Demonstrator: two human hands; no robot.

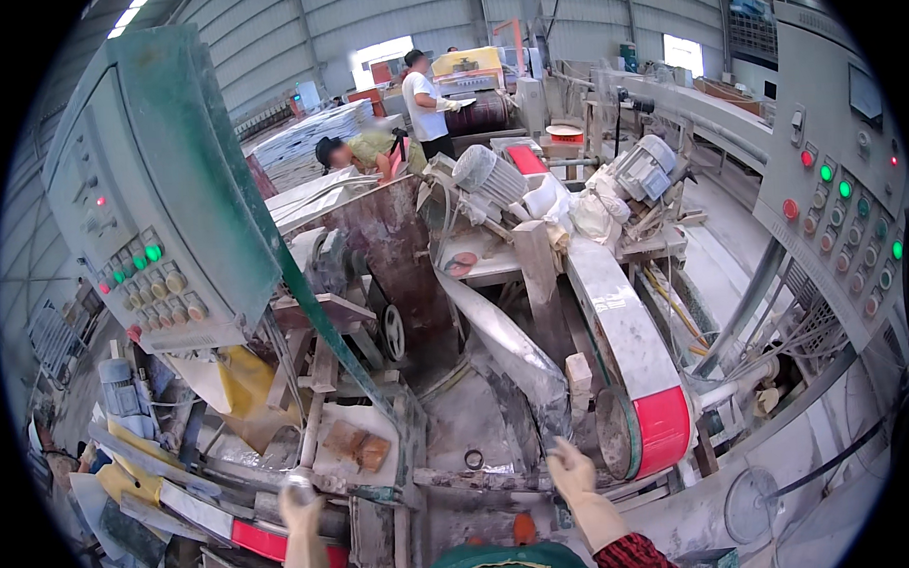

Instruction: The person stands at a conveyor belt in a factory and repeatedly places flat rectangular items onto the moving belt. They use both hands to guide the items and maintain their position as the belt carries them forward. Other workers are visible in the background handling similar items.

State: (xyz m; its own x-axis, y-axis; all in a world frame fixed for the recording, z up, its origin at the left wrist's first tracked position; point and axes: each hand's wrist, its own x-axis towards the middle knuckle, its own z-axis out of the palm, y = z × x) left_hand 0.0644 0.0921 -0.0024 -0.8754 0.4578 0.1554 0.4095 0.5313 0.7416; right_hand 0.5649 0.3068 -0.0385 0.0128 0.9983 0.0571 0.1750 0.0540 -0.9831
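As viewed from the worker's head, a green apron (504, 565) fills the lower edge, with the two hands just beyond it. The left hand (301, 507) is raised with its fingers apparently curled; glare at the fingertips hides whether anything is pinched. Beside it lies the smaller belt unit (260, 538), its long axis slanting from upper left to lower right. The right hand (573, 468) is loosely spread, with nothing visible between the fingers, just left of the larger belt unit (616, 323) and near its end pulley (614, 434). Should that belt be running, which cannot be told, a finger or sleeve straying toward the pulley could be drawn in, the closeness being the cause. The larger unit points its rounded red end toward the worker; its long axis recedes, leaning slightly left. Farther off stand a left motor (489, 175) and a right motor (643, 169), then a bending co-worker (378, 151) and, behind, a white-shirted co-worker (423, 103).
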